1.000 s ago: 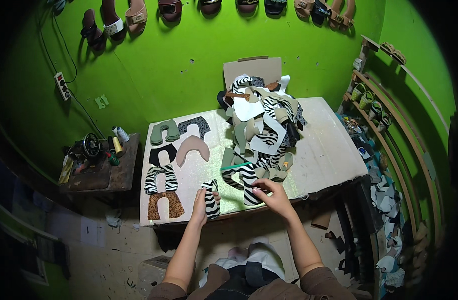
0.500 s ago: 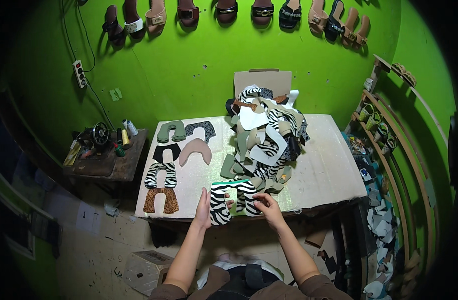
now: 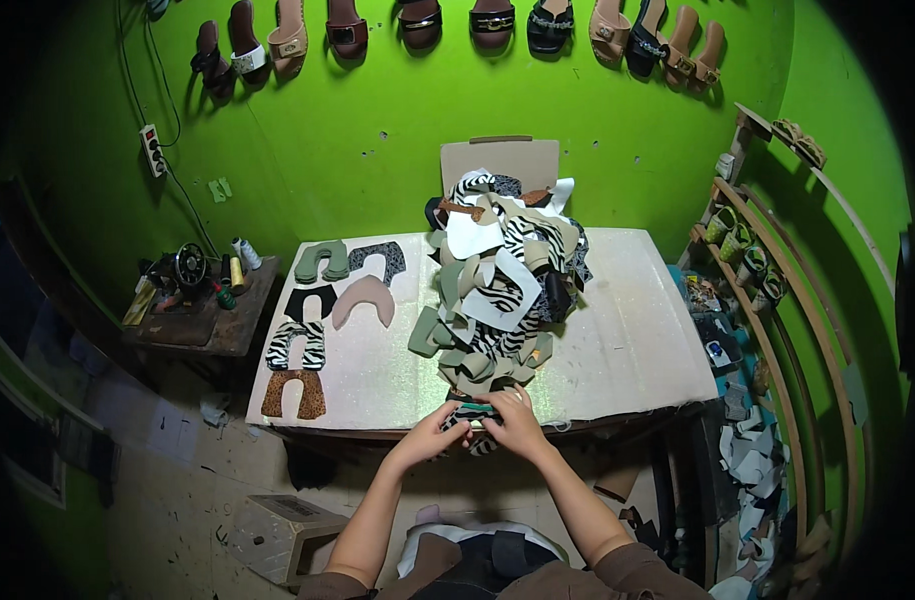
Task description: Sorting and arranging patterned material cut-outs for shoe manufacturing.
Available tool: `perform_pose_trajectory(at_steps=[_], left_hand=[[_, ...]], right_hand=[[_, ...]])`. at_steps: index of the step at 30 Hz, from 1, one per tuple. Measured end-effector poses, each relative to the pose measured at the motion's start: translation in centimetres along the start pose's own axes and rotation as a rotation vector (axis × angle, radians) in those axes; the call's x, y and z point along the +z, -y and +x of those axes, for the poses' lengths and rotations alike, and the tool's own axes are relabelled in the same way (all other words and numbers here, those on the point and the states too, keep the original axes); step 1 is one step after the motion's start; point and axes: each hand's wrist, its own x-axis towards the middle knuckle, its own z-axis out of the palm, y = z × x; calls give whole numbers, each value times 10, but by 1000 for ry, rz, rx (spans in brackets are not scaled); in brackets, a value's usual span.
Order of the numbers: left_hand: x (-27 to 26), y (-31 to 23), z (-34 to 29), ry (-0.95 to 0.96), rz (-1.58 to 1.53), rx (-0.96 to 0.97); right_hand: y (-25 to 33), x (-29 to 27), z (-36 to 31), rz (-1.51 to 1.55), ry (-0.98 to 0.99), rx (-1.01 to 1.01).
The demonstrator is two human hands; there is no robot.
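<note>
- Zebra-striped, the cut piece [image 3: 474, 420] you are handling sits at the near edge of the desk [image 3: 627, 350], just below the big heap of cut shapes [image 3: 497, 290].
- Your left hand [image 3: 432, 437] is curled onto the left side of that piece, fingers bent down on it.
- Your right hand [image 3: 514, 420] is closed over its right side, touching the left hand's fingertips; most of the piece is hidden beneath both.
- The heap mixes striped, olive, white and tan pieces and leans against a cardboard sheet [image 3: 500, 160] at the wall.
- On your left lie sorted arch-shaped uppers: olive [image 3: 321, 260], dark patterned [image 3: 378, 259], black [image 3: 310, 300], pink [image 3: 363, 298], zebra [image 3: 296, 344], brown spotted [image 3: 293, 394].
- Sandals [image 3: 417, 25] hang on the green wall.
</note>
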Motion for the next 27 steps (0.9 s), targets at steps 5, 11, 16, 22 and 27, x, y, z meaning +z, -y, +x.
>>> perform_pose_trajectory(at_steps=[5, 11, 16, 22, 27], left_hand=[[16, 8, 0, -127, 309, 11], [16, 27, 0, -272, -56, 115], [1, 27, -2, -360, -219, 125], [-26, 42, 0, -618, -348, 101], [-76, 63, -5, -674, -21, 180]], right_hand=[[-7, -10, -2, 36, 60, -1], [-22, -19, -4, 300, 129, 279], [-31, 10, 3, 735, 85, 395], [-9, 53, 31, 1290, 112, 526], [-8, 100, 73, 1203, 18, 651]])
